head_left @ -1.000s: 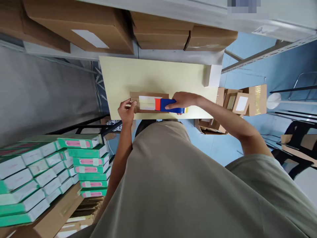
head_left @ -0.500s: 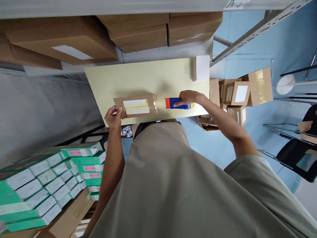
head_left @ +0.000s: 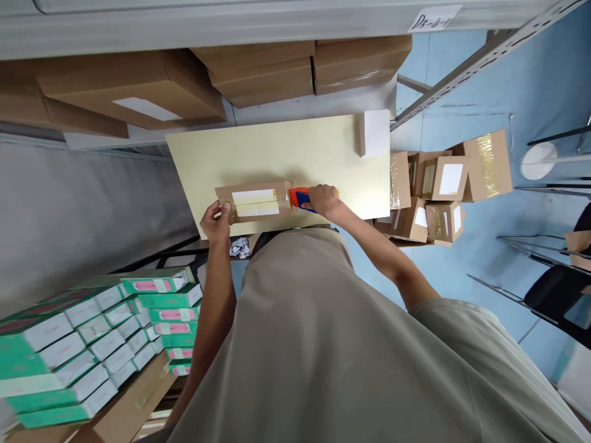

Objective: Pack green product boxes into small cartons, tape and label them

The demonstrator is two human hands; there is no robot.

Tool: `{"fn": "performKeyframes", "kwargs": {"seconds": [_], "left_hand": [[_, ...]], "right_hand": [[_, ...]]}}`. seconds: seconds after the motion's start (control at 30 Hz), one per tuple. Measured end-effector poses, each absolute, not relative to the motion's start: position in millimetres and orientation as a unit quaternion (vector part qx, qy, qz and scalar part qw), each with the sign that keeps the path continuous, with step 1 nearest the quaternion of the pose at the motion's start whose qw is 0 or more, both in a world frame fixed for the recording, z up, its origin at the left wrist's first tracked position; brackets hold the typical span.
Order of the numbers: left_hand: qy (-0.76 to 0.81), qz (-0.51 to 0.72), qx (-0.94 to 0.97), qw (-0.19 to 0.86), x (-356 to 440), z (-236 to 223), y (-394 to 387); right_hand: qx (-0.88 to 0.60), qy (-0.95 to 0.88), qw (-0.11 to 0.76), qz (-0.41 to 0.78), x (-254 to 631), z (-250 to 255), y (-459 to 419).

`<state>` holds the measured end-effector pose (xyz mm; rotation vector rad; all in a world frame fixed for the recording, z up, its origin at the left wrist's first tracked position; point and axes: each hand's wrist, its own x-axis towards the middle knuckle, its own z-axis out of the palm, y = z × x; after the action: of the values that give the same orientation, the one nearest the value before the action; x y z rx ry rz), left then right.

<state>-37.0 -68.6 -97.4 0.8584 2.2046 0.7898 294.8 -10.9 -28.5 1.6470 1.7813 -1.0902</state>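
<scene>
A long cardboard box [head_left: 282, 216] with a white label and clear tape lies near the front edge of the pale yellow table [head_left: 305, 141]. My left hand [head_left: 216, 221] grips the box's left end between thumb and fingers. In my right hand [head_left: 324, 200] is a blue and red tape dispenser [head_left: 300, 197], its red head against the right end of the box. The fingers of that hand cover much of the dispenser's body.
A white box [head_left: 376, 133] stands at the table's back right corner. Large cartons [head_left: 268, 80] fill the shelf behind. Taped parcels [head_left: 447, 178] are piled right of the table. Green and white boxes [head_left: 92, 344] are stacked at lower left, and black chairs [head_left: 554, 292] stand far right.
My right hand has brought the tape dispenser leftward from over the table to the box's right end. My left hand keeps its hold on the box. The view has shifted slightly.
</scene>
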Motion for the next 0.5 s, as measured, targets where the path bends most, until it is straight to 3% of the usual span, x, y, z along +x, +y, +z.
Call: {"fn": "performKeyframes", "kwargs": {"seconds": [0.2,0.37,0.5], "left_hand": [[0.829,0.309,0.332,0.327,-42.7,-102.9,-68.6],[0.83,0.288,0.337,0.338,-43.3,-104.8,-71.0],[0.825,0.292,0.349,0.334,-40.9,-104.8,-73.2]], "right_hand": [[0.68,0.603,0.119,-0.4,287.2,-72.4,-43.7],[0.703,0.621,0.074,-0.338,316.3,-105.1,-64.8],[0.745,0.598,0.052,-0.292,327.6,-99.5,-74.1]]}}
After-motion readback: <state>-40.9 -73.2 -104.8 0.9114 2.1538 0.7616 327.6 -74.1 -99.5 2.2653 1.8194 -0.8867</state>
